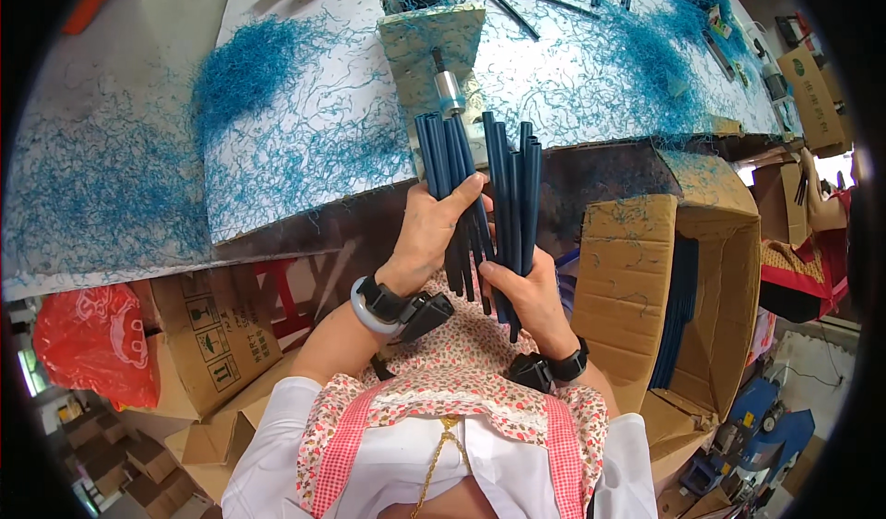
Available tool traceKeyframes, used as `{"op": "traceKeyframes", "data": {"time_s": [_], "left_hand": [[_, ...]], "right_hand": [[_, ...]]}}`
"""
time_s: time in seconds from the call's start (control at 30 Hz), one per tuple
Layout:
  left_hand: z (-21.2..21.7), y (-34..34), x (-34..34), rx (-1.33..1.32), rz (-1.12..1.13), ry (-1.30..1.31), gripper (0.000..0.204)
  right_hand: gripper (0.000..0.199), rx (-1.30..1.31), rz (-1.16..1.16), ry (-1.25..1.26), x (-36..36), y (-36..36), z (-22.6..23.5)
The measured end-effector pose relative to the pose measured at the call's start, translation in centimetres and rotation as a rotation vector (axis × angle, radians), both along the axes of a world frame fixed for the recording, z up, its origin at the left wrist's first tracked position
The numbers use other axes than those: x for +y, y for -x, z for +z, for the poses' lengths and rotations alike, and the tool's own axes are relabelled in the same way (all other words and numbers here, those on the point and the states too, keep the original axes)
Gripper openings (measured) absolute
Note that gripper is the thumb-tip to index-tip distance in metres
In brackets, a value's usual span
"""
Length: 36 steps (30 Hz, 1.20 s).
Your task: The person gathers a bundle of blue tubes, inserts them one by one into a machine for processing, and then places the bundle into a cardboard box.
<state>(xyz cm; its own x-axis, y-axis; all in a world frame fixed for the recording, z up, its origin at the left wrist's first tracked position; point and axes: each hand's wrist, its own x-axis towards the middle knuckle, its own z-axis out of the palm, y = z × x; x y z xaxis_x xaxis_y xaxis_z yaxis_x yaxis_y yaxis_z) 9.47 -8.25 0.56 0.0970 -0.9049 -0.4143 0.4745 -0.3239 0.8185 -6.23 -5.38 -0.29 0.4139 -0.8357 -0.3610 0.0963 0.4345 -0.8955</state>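
While I watch through the head camera, I have both hands closed around dark-blue plastic tubes, one bunch in each. My left hand (429, 228) is clamped on the left bunch of tubes (441, 164), thumb across the near side; my right hand (531, 302) is wrapped about the lower part of the right bunch of tubes (512, 182). Most of the fingers are hidden behind the tubes, so I cannot tell how they divide the load.

The relation I judge to matter is between the far tube ends and the metal spindle head (448, 92). It lies straight ahead of the left bunch, its axis running toward me, and my left hand is the nearer one. The left bunch's long axis points away from me, far ends leaning a little left; the right bunch stands almost parallel, just right of the spindle head. One tube in the left bunch reaches the spindle's mouth in this view, but I cannot tell whether they touch. An open cardboard box (628, 288) holding more tubes (678, 307) sits near my right forearm.
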Motion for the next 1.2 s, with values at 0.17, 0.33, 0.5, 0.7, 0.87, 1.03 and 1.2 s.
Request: {"op": "traceKeyframes", "data": {"time_s": [0.17,0.33,0.5,0.7,0.87,1.03,1.2], "left_hand": [[-0.3,-0.7,0.6,-0.03,-0.026,-0.041,0.025],[-1.8,-0.3,0.6,-0.006,0.041,-0.04,0.03],[-0.5,0.6,1.4,0.089,-0.011,0.004,0.028],[-1.2,0.2,-0.1,0.052,-0.001,-0.024,0.026],[-0.7,0.1,1.0,0.016,-0.048,-0.033,0.025],[-2.6,0.5,0.6,-0.007,0.09,0.065,0.02],[-2.4,-1.3,0.3,-0.119,-0.009,-0.001,0.019]], "right_hand": [[0.033,0.125,-0.103,0.227,0.6,0.7,-2.5],[0.029,0.105,0.064,0.075,1.4,0.0,0.0],[0.031,-0.028,-0.044,-0.045,1.1,0.4,0.5],[0.036,-0.043,-0.03,-0.023,0.1,0.3,-0.6],[0.022,0.057,-0.016,0.085,0.8,0.5,0.6],[0.03,0.055,0.01,0.157,0.2,-0.1,-1.1],[0.034,-0.011,0.07,0.068,0.1,0.8,-1.7]]}}
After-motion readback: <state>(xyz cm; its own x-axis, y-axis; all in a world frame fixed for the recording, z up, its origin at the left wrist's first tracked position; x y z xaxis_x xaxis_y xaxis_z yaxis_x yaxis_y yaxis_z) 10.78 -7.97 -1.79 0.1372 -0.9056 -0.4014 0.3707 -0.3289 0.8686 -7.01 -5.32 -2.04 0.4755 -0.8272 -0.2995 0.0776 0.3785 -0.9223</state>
